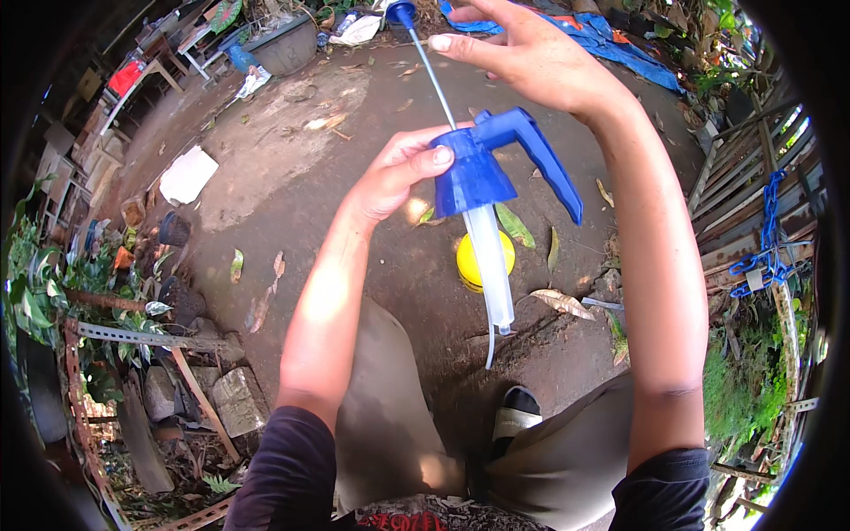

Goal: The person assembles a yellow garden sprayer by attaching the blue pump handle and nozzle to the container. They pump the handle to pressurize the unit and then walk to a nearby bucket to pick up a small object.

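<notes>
Ground (292,168): dirt, lying strewn with dry leaves.
Right hand (522,49): reaching far, fingers closing loosely at the rod's top end.
Left hand (398,173): gripping the pump head, thumb pressing its blue cap.
Pump head (482,173): hanging mid-scene, tube pointing near.
Bottle (471,265): yellow, standing on the ground below the pump.
Rod (434,75): thin, rising far-left from the pump.

Your left hand (394,177) grips the blue sprayer head (482,173); your right hand (522,53) pinches its metal rod (434,75) farther out, above a yellow bottle (469,265).
</notes>
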Tool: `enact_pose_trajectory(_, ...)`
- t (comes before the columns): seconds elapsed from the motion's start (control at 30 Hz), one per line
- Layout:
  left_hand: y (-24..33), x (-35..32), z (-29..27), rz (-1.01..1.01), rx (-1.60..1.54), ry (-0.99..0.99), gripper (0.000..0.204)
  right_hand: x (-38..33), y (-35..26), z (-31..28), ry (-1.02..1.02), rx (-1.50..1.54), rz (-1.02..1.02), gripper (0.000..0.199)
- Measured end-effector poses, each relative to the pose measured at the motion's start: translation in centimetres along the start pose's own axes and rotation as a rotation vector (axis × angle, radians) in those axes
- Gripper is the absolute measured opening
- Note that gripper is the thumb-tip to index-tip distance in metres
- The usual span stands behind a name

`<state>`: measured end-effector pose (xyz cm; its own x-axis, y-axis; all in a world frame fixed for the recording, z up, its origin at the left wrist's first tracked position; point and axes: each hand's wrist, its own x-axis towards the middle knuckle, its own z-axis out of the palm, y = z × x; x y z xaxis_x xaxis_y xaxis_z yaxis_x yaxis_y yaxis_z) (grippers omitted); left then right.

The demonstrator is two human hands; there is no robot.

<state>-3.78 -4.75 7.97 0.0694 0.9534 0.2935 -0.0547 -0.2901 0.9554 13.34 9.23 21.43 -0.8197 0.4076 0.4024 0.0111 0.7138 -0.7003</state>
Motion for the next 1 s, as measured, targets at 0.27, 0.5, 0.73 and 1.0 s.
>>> enact_pose_trajectory(0.27,-0.1,0.1,0.5,-0.029,0.198,-0.067,0.054,0.4,1.1,2.5,-0.023,-0.155,-0.2,0.038)
enact_pose_trajectory(0.5,0.6,0.0,1.3,-0.091,0.198,-0.159,0.056,0.6,3.1,3.4,0.507,-0.492,-0.484,0.061)
enact_pose_trajectory(0.73,-1.1,0.2,2.0,-0.082,0.247,-0.189,0.052,0.3,2.7,1.4,0.26,-0.373,-0.231,0.028)
enact_pose_trajectory(1.0,-2.2,0.3,1.1,-0.122,0.212,-0.069,0.05,0.1,2.6,3.7,0.002,-0.486,-0.048,0.021)
